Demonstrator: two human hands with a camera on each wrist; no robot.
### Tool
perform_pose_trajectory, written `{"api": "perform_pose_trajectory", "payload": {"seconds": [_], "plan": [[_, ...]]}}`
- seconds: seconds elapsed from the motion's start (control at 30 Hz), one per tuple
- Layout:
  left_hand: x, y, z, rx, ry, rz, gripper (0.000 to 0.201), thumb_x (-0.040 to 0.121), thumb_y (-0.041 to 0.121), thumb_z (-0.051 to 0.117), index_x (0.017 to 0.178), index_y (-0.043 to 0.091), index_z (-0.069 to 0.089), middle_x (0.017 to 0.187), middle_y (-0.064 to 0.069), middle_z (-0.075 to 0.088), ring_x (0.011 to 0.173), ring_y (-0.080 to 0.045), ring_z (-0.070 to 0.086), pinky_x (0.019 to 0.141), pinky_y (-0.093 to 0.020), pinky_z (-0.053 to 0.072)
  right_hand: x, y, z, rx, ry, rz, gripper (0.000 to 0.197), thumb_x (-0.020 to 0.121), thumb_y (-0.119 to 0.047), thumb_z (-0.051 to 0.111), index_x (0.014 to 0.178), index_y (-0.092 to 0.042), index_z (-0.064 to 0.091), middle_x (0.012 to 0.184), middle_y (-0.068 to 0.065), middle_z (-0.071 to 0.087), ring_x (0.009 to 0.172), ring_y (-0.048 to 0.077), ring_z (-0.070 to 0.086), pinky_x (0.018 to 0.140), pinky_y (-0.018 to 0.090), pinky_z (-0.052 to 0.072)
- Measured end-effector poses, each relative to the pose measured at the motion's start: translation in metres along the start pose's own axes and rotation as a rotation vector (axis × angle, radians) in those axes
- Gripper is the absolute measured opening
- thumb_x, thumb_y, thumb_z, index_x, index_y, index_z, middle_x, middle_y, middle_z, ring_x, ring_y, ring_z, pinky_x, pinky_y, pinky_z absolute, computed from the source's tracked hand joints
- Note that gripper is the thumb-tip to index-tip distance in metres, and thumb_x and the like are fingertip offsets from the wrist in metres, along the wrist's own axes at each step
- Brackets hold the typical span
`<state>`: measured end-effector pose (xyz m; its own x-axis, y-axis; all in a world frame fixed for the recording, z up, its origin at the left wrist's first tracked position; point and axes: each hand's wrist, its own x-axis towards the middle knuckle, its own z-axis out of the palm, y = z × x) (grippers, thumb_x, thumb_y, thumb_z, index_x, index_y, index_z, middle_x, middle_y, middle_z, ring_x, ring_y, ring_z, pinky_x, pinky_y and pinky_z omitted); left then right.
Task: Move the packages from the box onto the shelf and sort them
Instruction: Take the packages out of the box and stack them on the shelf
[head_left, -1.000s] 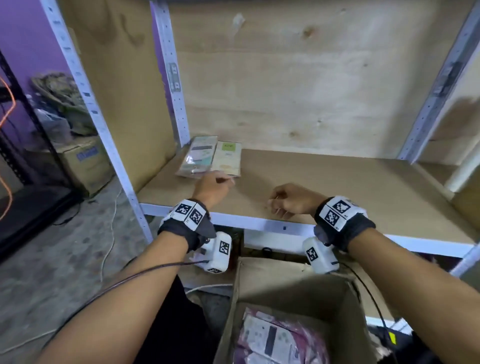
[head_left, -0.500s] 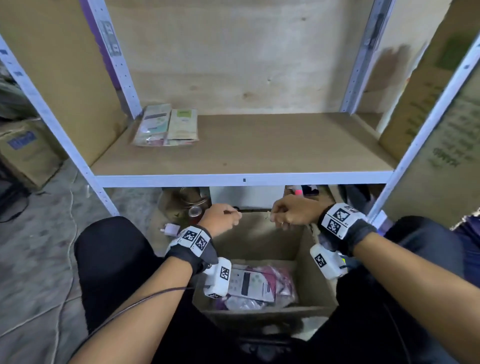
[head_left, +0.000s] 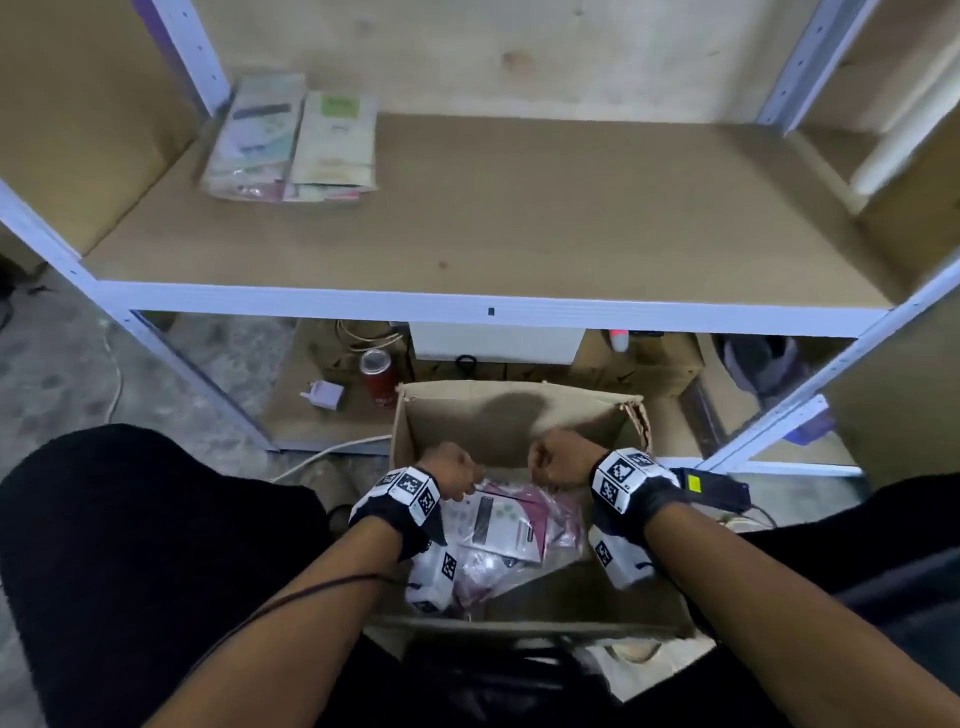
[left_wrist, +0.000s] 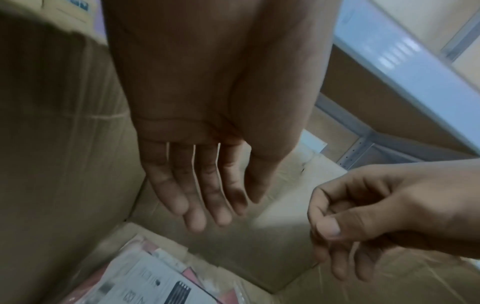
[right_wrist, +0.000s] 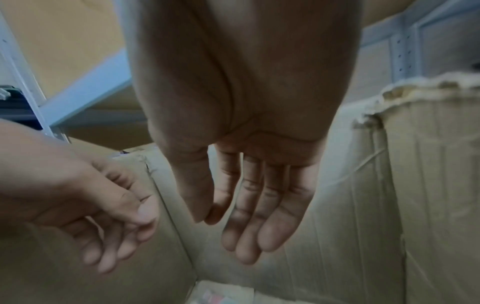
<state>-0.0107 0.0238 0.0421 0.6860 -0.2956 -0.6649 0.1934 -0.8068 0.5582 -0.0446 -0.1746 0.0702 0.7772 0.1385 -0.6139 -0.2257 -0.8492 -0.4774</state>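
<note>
An open cardboard box (head_left: 511, 415) stands on the floor in front of the shelf (head_left: 519, 228). Pink and white plastic-wrapped packages (head_left: 511, 535) lie in its bottom, also seen as packages (left_wrist: 145, 281) in the left wrist view. Both hands reach down inside the box above them. My left hand (head_left: 451, 475) has its fingers (left_wrist: 197, 197) straight and holds nothing. My right hand (head_left: 558, 462) hangs beside it with relaxed fingers (right_wrist: 249, 218), also empty. Two flat packages (head_left: 296, 137) lie side by side at the shelf's back left corner.
Under the shelf sit a red can (head_left: 378, 376), a white plug (head_left: 324, 395), a white box (head_left: 496, 340) and cardboard boxes. A black device with a yellow label (head_left: 711, 486) lies right of the box. My black-clad knees flank it.
Both hands have come away from the shelf's front edge and dropped into the box. The head view has tilted down from the shelf to the box.
</note>
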Motion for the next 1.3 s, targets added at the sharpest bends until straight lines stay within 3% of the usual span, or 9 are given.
{"api": "perform_pose_trajectory", "payload": {"seconds": [0.13, 0.27, 0.37, 0.5, 0.63, 0.77, 0.9, 1.1, 1.3], "plan": [[0.019, -0.007, 0.013, -0.07, -0.05, -0.073, 0.017, 0.095, 0.013, 0.06, 0.095, 0.0, 0.07, 0.088, -0.015, 0.067, 0.074, -0.026, 0.059, 0.071, -0.034, 0.049, 0.032, 0.007, 0.016, -0.025, -0.039, 0.053, 0.023, 0.093, -0.009, 0.051, 0.099, 0.002, 0.07, 0.102, 0.019, 0.073, 0.096, 0.033, 0.071, 0.083, 0.037, 0.057], [0.032, -0.019, 0.024, -0.075, -0.067, -0.115, 0.017, 0.096, 0.008, 0.058, 0.084, -0.002, 0.065, 0.088, -0.024, 0.061, 0.078, -0.028, 0.057, 0.074, -0.04, 0.048, 0.061, 0.015, 0.032, -0.07, -0.032, 0.094, 0.024, 0.094, -0.018, 0.053, 0.098, -0.001, 0.071, 0.108, 0.018, 0.072, 0.091, 0.029, 0.067, 0.081, 0.034, 0.052], [0.036, -0.03, 0.028, -0.05, -0.008, -0.149, 0.026, 0.094, 0.015, 0.059, 0.106, -0.006, 0.069, 0.109, -0.025, 0.071, 0.098, -0.034, 0.069, 0.092, -0.044, 0.056, 0.08, 0.024, 0.045, -0.1, -0.022, 0.111, 0.023, 0.094, -0.021, 0.054, 0.101, -0.008, 0.073, 0.114, 0.015, 0.07, 0.096, 0.029, 0.065, 0.087, 0.032, 0.05], [0.038, -0.035, 0.029, -0.083, 0.011, -0.144, 0.033, 0.094, 0.018, 0.053, 0.092, -0.011, 0.069, 0.104, -0.028, 0.071, 0.1, -0.04, 0.069, 0.085, -0.043, 0.059, 0.096, 0.034, 0.061, -0.1, 0.042, 0.15, 0.024, 0.094, -0.024, 0.054, 0.1, -0.009, 0.071, 0.114, 0.017, 0.069, 0.106, 0.035, 0.065, 0.086, 0.033, 0.05], [0.037, -0.038, 0.033, -0.028, 0.078, -0.143, 0.038, 0.096, 0.016, 0.048, 0.06, 0.005, 0.054, 0.088, -0.024, 0.07, 0.09, -0.033, 0.068, 0.068, -0.027, 0.047, 0.109, 0.044, 0.078, -0.11, 0.059, 0.13, 0.02, 0.092, -0.019, 0.057, 0.108, -0.012, 0.067, 0.12, 0.017, 0.066, 0.111, 0.031, 0.062, 0.09, 0.031, 0.048], [0.033, -0.035, 0.03, 0.0, 0.101, -0.146, 0.036, 0.098, 0.022, 0.047, 0.09, -0.004, 0.071, 0.106, -0.019, 0.072, 0.102, -0.031, 0.067, 0.076, -0.024, 0.045, 0.12, 0.048, 0.096, -0.177, 0.038, 0.059, 0.041, 0.09, -0.016, 0.06, 0.131, -0.011, 0.056, 0.137, 0.018, 0.052, 0.128, 0.032, 0.05, 0.103, 0.032, 0.042], [0.032, -0.032, 0.029, 0.032, 0.082, -0.151, 0.029, 0.097, 0.022, 0.053, 0.106, -0.002, 0.069, 0.119, -0.017, 0.07, 0.112, -0.03, 0.064, 0.096, -0.034, 0.052, 0.125, 0.053, 0.117, -0.339, 0.0, 0.039, 0.064, 0.09, -0.025, 0.065, 0.146, -0.016, 0.036, 0.149, 0.016, 0.035, 0.137, 0.034, 0.035, 0.111, 0.038, 0.035], [0.028, -0.029, 0.025, 0.076, 0.098, -0.126, 0.03, 0.098, 0.02, 0.051, 0.111, -0.001, 0.068, 0.119, -0.016, 0.07, 0.114, -0.031, 0.064, 0.094, -0.033, 0.052, 0.124, 0.058, 0.143, -0.454, 0.073, 0.015, 0.063, 0.087, -0.013, 0.065, 0.143, -0.016, 0.036, 0.146, 0.014, 0.035, 0.136, 0.033, 0.033, 0.107, 0.043, 0.04], [0.026, -0.024, 0.027, 0.099, 0.071, -0.115, 0.032, 0.1, 0.02, 0.049, 0.115, -0.001, 0.067, 0.121, -0.017, 0.069, 0.113, -0.03, 0.064, 0.097, -0.035, 0.052, 0.123, 0.055, 0.135, -0.403, 0.135, -0.037, 0.045, 0.086, -0.009, 0.063, 0.13, -0.015, 0.052, 0.136, 0.012, 0.047, 0.128, 0.031, 0.041, 0.105, 0.04, 0.039]]}}
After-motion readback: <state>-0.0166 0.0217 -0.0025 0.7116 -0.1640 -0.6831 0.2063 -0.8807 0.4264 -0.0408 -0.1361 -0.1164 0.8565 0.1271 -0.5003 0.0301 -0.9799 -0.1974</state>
